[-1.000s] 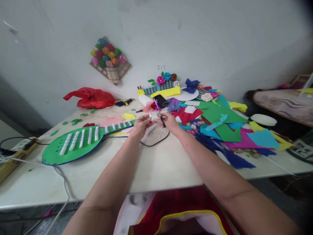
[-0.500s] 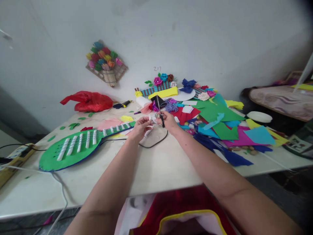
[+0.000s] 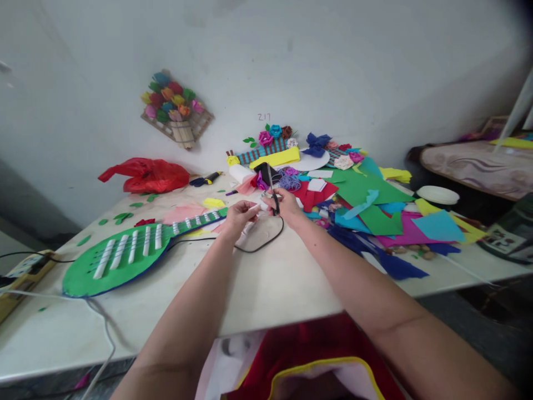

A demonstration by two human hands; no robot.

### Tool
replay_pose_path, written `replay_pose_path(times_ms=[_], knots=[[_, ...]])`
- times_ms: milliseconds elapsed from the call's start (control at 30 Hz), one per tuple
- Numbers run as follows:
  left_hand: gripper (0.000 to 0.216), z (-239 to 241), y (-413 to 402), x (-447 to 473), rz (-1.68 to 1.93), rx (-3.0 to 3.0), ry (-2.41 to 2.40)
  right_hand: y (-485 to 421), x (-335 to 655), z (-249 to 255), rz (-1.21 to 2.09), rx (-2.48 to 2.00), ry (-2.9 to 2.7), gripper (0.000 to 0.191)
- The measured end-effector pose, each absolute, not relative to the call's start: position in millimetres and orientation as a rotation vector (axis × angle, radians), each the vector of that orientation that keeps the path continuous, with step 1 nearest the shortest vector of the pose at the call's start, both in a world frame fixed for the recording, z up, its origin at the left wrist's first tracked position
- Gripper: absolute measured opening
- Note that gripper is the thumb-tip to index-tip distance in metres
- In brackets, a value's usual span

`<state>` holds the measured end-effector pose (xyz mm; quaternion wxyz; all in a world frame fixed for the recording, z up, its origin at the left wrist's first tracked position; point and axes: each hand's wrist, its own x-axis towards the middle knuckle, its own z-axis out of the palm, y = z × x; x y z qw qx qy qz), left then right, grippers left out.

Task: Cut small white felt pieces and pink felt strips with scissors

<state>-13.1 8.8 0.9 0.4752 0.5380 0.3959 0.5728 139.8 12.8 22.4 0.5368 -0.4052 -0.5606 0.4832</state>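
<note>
Both my arms reach out over a white table point(image 3: 270, 278). My right hand point(image 3: 286, 206) is closed around a pair of black-handled scissors point(image 3: 271, 191) whose blades point up and away. My left hand point(image 3: 239, 215) pinches a small white piece point(image 3: 263, 206) right at the scissors. The two hands almost touch. A black cable point(image 3: 266, 241) loops on the table just under them. A green paper guitar shape point(image 3: 125, 253) with white strips lies to the left of my left hand.
A heap of coloured paper sheets point(image 3: 375, 208) covers the table's right half. Paper flowers and a white plate point(image 3: 310, 161) stand at the back by the wall. A red plastic bag point(image 3: 144, 173) lies at back left. A power strip point(image 3: 25, 266) and cords sit at the left edge.
The scissors have tilted and shifted slightly in my right hand while my left hand keeps its pinch on the white piece. The view has drifted a little to the right.
</note>
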Motion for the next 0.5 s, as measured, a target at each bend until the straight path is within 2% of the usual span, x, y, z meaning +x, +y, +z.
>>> replay_pose_path(times_ms=[333, 500], knots=[[0.033, 1.8, 6.4, -7.0, 1.331, 1.429, 1.002, 8.5, 137.8, 21.3, 1.224, -0.939, -1.328, 0.036], [0.034, 6.0, 3.1, -10.0, 1.302, 1.312, 0.822, 14.2, 138.4, 17.3, 1.232, -0.866, -1.284, 0.038]])
